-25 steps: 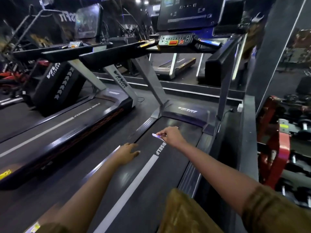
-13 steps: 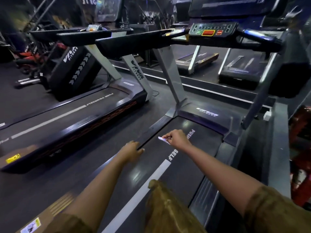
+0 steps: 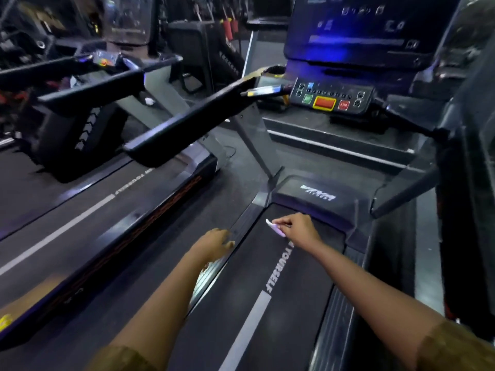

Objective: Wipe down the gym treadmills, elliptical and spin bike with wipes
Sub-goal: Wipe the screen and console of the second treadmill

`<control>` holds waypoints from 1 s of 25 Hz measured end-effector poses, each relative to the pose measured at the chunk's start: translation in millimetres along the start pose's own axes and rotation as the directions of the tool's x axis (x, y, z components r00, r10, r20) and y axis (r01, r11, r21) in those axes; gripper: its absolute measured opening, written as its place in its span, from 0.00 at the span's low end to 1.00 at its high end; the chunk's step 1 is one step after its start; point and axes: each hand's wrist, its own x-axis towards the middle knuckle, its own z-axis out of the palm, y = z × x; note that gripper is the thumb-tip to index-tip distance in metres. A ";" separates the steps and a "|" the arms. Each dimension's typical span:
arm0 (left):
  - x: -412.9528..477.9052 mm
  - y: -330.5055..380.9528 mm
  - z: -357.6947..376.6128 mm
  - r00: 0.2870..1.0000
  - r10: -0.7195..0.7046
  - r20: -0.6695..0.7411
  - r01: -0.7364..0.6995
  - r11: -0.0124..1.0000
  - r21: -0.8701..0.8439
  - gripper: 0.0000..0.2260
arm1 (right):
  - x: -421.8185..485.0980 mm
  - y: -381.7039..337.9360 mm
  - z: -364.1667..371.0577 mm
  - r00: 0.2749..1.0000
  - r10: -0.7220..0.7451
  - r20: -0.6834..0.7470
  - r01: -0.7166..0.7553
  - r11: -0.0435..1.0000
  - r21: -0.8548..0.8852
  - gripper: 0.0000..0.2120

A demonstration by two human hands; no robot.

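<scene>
Your right hand point(image 3: 298, 229) is pinching the wipe point(image 3: 273, 227) over the treadmill belt point(image 3: 235, 303); your left hand point(image 3: 214, 243) is resting, fingers loose, on the side rail point(image 3: 246, 218).

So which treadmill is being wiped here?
The right-hand treadmill: right hand holds the wipe on its belt, left hand rests on its side rail. The left treadmill is untouched.

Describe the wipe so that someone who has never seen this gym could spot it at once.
Start at the nearest treadmill, the one under the console with the red button. At the front of its black belt, just short of the logoed motor cover, the right hand pinches the wipe. It is the only loose pale scrap there.
</scene>
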 end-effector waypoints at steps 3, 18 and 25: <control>29.3 14.2 -54.4 0.996 0.073 -0.054 -0.075 0.996 -0.047 0.20 | 27.1 -11.6 -41.3 0.996 0.037 -0.080 -0.033 0.998 0.049 0.08; 279.2 100.6 -236.4 0.880 0.398 -0.258 -0.416 0.909 -0.014 0.20 | 254.7 -18.8 -196.3 0.820 -0.048 -0.570 0.049 0.999 -0.013 0.09; 404.0 156.7 -308.6 0.727 0.347 -0.592 -0.567 0.789 -0.235 0.20 | 405.9 2.7 -273.2 0.727 -0.159 -0.668 0.176 0.983 -0.042 0.10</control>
